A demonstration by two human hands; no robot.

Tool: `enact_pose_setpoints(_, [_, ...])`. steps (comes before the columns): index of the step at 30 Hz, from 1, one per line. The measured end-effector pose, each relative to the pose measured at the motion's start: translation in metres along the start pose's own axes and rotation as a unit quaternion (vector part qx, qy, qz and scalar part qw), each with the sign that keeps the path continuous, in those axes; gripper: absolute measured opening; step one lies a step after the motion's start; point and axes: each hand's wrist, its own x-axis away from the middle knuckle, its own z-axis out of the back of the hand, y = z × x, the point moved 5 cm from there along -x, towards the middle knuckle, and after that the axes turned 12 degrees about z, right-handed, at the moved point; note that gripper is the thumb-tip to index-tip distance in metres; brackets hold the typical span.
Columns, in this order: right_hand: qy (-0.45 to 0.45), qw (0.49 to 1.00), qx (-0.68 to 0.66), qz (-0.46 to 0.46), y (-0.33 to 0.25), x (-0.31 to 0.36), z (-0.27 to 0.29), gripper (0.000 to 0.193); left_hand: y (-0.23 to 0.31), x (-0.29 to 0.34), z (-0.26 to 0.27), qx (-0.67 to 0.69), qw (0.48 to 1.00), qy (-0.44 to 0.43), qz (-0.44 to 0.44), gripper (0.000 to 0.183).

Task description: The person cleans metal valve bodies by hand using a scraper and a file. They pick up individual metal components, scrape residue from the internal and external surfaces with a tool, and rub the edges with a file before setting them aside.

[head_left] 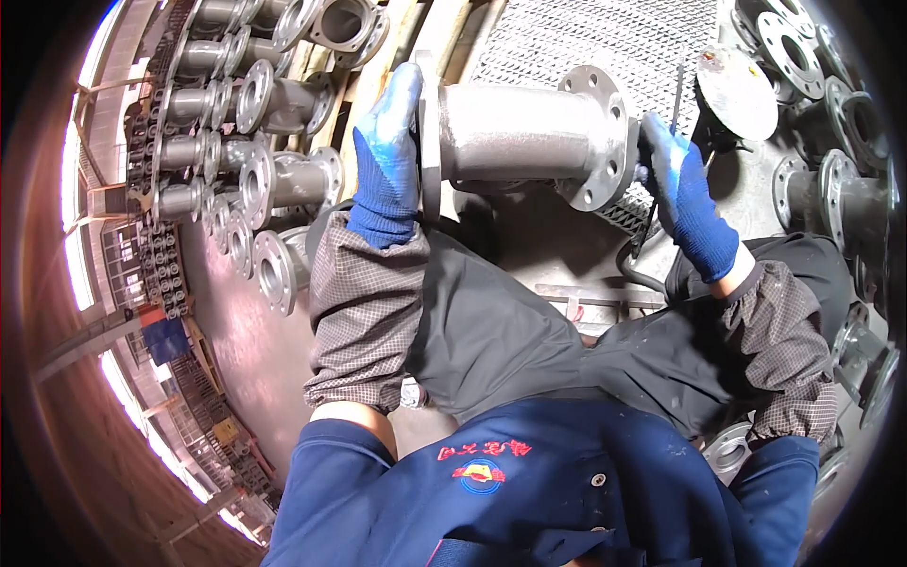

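Wooden slats (440, 33), ahead and to the left, carry grey flanged pipes (295, 104) laid on their sides — a metal mesh (586, 42) spreads just beside. The floor (250, 331) bears more pipes (808, 198) on the right, crowded together at mixed angles — what supports the farthest left rows, I can't tell.

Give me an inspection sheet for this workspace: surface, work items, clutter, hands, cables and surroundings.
Surface: metal mesh beyond the work; support beneath it unclear.
Work items: one grey flanged pipe, lying roughly crosswise between the hands.
Clutter: more flanged pipes at left and right; pale round disc at upper right.
Hands: gloved left hand against the left flange; gloved right hand at the right flange, contact unclear.
Cables: black cable or hose near the right knee.
Surroundings: floor at left.
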Motion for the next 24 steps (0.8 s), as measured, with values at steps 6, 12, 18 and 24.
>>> enact_pose_setpoints(6, [0.028,0.993,0.068,0.090,-0.002,-0.001,0.002,0.042,0.010,0.005,0.006,-0.020,1.000,-0.018,-0.011,0.030])
enact_pose_setpoints(12, [0.033,0.996,-0.082,-0.029,-0.005,-0.006,0.003,0.028,0.023,0.015,0.004,-0.173,0.969,0.012,-0.177,0.032])
enact_pose_setpoints(18, [0.172,0.773,-0.500,-0.352,0.030,0.011,-0.016,0.022,0.039,0.019,-0.006,-0.170,0.933,-0.029,-0.317,0.048])
enact_pose_setpoints(24, [0.191,0.814,-0.465,-0.290,0.047,0.012,-0.010,0.033,0.046,0.033,-0.037,0.001,0.977,-0.214,-0.015,0.086])
